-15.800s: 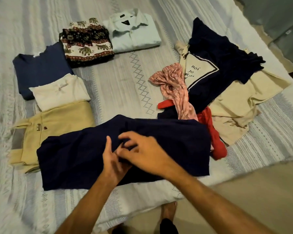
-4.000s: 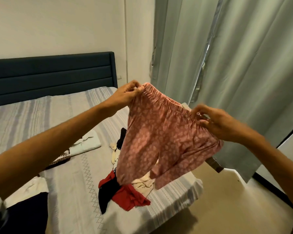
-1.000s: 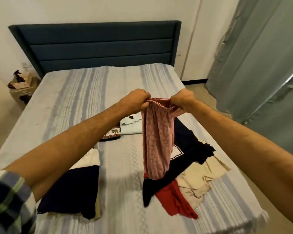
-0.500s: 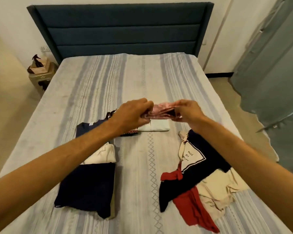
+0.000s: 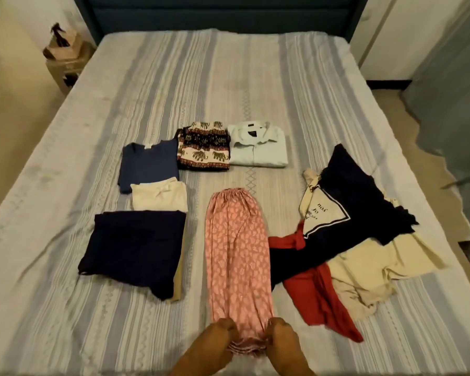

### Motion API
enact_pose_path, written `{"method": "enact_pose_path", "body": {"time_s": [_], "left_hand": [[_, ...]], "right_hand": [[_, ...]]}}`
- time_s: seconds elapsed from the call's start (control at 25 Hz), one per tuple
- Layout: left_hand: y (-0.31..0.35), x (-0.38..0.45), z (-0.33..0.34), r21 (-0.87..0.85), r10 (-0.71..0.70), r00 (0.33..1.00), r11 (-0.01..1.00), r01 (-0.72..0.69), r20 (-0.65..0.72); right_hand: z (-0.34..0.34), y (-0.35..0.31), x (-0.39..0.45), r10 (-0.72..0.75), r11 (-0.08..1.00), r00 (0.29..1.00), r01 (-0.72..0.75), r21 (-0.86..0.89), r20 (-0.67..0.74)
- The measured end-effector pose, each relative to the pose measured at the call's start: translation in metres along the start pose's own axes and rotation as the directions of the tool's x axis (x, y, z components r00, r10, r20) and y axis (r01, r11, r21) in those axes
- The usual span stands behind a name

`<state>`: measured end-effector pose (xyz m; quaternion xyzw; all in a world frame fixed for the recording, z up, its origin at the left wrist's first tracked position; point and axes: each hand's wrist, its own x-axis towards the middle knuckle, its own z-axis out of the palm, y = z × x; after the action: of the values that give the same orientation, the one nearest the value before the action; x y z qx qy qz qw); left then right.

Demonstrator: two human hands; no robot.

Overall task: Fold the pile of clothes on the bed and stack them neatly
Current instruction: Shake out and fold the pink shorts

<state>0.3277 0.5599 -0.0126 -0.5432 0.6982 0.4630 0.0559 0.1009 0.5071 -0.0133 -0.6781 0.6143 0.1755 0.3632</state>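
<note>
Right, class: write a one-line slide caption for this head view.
Both hands, left and right, grip the pink trousers laid lengthwise on the striped bed.

six folded garments point(image 5: 132, 249), one pink trousers point(image 5: 238, 256), two hands point(image 5: 251, 346)

Trousers point(image 5: 238, 251) mid-bed point(image 5: 255, 77); folded stacks point(image 5: 136, 248) left, unfolded pile point(image 5: 350, 240) right.

The bottom picture edge cuts off both forearms. The left hand point(image 5: 215, 340) and right hand point(image 5: 284, 341) cover the bunched cuffs of the pink trousers point(image 5: 238, 251). The navy garment point(image 5: 136, 248) hides most of a tan garment point(image 5: 178, 278) beneath it. The headboard point(image 5: 217, 12) is cropped at the top. Items on the box point(image 5: 65, 61) beside the bed's far left corner are too blurred to identify.
</note>
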Motion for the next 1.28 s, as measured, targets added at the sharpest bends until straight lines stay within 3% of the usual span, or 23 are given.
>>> {"method": "enact_pose_path", "body": {"time_s": [0.08,0.24,0.32,0.44,0.52,0.68,0.76,0.92,1.0,1.04,1.12,1.2,1.28], "left_hand": [[0.004,-0.008,0.023,-0.078,0.081,0.997,0.994,-0.081,-0.002],[0.015,-0.024,0.036,-0.262,0.092,0.995,0.962,-0.083,0.025],[0.006,-0.015,0.019,-0.388,0.039,0.998,0.92,-0.055,-0.05],[-0.015,0.016,-0.032,-0.503,-0.112,0.962,0.864,-0.03,-0.25],[-0.037,0.049,-0.075,-0.61,-0.224,0.914,0.791,-0.032,-0.338],[-0.092,0.153,-0.142,-0.804,-0.403,0.823,0.585,-0.106,-0.401],[-0.122,0.2,-0.143,-0.899,-0.538,0.784,0.434,-0.056,-0.309],[-0.17,0.217,-0.122,-0.977,-0.599,0.793,0.21,0.023,-0.11],[-0.18,0.199,-0.114,-0.996,-0.507,0.861,0.09,0.007,-0.039],[-0.18,0.186,-0.11,-0.996,-0.46,0.888,0.078,0.043,0.003],[-0.18,0.159,-0.096,-0.977,-0.401,0.911,0.141,0.162,0.094],[-0.173,0.13,-0.071,-0.918,-0.365,0.918,0.292,0.268,0.152],[-0.163,0.111,-0.042,-0.854,-0.37,0.918,0.424,0.302,0.141]], "right_hand": [[0.024,0.01,-0.017,-0.056,0.998,0.98,0.063,-0.028,0.19],[0.013,0.026,-0.035,-0.15,0.988,0.911,0.126,0.088,0.385],[-0.01,0.031,-0.02,-0.162,0.985,0.915,0.126,0.12,0.369],[-0.068,0.008,0.025,-0.128,0.945,0.971,0.059,0.322,0.199],[-0.106,-0.021,0.074,-0.095,0.84,0.993,0.046,0.54,0.064],[-0.138,-0.071,0.196,0.038,0.434,0.999,-0.005,0.901,-0.012],[-0.112,-0.075,0.243,0.12,0.276,0.993,-0.026,0.961,-0.008],[-0.038,-0.049,0.283,0.192,0.155,0.981,-0.011,0.988,-0.019],[-0.035,-0.037,0.285,0.151,0.172,0.988,-0.002,0.985,-0.025],[-0.038,-0.033,0.28,0.143,0.203,0.989,-0.004,0.979,-0.025],[-0.042,-0.027,0.263,0.145,0.333,0.989,-0.024,0.943,-0.026],[-0.036,-0.026,0.235,0.104,0.515,0.994,-0.016,0.857,-0.043],[-0.017,-0.026,0.209,0.061,0.614,0.994,0.034,0.789,-0.09]]}}
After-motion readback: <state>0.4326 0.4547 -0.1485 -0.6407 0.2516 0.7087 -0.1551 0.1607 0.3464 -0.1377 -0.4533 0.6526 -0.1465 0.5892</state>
